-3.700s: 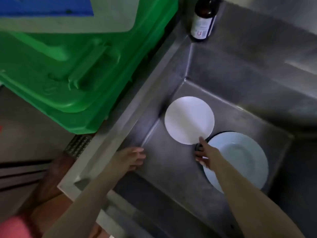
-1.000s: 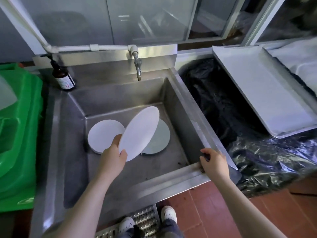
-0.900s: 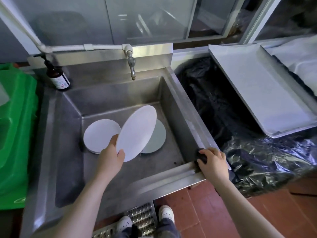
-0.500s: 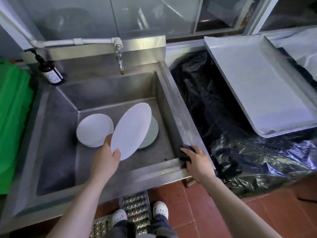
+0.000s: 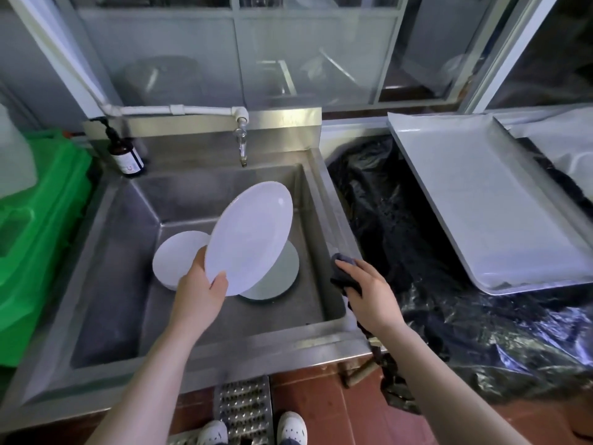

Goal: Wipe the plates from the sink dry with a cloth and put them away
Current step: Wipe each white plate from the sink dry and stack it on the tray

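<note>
The left hand (image 5: 198, 292) still pinches the lower rim of the white plate (image 5: 249, 238), thumb on its face, but the plate now rides higher above the sink (image 5: 109, 252) than half a second ago, its top edge tilted toward 1 o'clock. Two plates remain on the basin floor: a small white plate (image 5: 175, 260) at 9 o'clock of the lifted one and a pale blue plate (image 5: 278, 275) at 5 o'clock. The right hand (image 5: 369, 292) has closed on the dark cloth (image 5: 341, 273) and raised it off the sink's right rim.
</note>
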Available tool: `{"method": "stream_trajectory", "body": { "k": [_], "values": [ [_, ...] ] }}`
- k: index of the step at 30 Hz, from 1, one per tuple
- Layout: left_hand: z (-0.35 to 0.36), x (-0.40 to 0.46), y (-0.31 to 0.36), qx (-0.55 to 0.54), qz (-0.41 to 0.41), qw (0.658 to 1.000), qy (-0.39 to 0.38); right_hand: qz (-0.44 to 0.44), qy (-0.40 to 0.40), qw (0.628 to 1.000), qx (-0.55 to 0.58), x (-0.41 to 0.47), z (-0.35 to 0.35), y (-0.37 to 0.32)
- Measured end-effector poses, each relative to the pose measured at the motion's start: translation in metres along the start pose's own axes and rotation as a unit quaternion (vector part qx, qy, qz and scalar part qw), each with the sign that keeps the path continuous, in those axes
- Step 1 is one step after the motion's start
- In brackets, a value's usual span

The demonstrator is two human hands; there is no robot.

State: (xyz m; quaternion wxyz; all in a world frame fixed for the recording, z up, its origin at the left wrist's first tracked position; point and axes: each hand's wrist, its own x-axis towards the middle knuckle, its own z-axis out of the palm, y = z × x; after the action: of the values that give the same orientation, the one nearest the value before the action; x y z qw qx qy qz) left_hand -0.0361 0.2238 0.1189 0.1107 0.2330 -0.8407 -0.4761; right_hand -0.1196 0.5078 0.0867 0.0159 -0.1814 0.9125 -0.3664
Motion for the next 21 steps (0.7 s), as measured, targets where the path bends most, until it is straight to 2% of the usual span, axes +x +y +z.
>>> {"method": "stream_trajectory", "body": {
  "k": [3, 5, 8, 13, 17, 21],
  "values": [
    [-0.014, 0.008, 0.015, -0.154, -0.021, 0.987, -0.047, -0.041, 0.047, 0.998, 0.029, 0.02, -0.01, -0.034],
    [-0.023, 0.013, 0.025, -0.199, -0.017, 0.978, -0.057, -0.074, 0.075, 0.994, 0.03, 0.036, -0.018, -0.059],
    [-0.04, 0.022, 0.038, -0.207, 0.006, 0.978, -0.02, -0.126, 0.124, 0.984, 0.018, 0.061, -0.03, -0.097],
    [-0.076, 0.036, 0.05, -0.144, 0.06, 0.987, 0.042, -0.194, 0.192, 0.962, 0.01, 0.09, -0.037, -0.15],
    [-0.101, 0.041, 0.063, -0.219, 0.094, 0.97, 0.045, -0.253, 0.239, 0.937, -0.012, 0.106, -0.039, -0.19],
    [-0.115, 0.043, 0.072, -0.312, 0.107, 0.944, 0.011, -0.299, 0.259, 0.913, -0.094, 0.118, -0.034, -0.226]
  ]
}}
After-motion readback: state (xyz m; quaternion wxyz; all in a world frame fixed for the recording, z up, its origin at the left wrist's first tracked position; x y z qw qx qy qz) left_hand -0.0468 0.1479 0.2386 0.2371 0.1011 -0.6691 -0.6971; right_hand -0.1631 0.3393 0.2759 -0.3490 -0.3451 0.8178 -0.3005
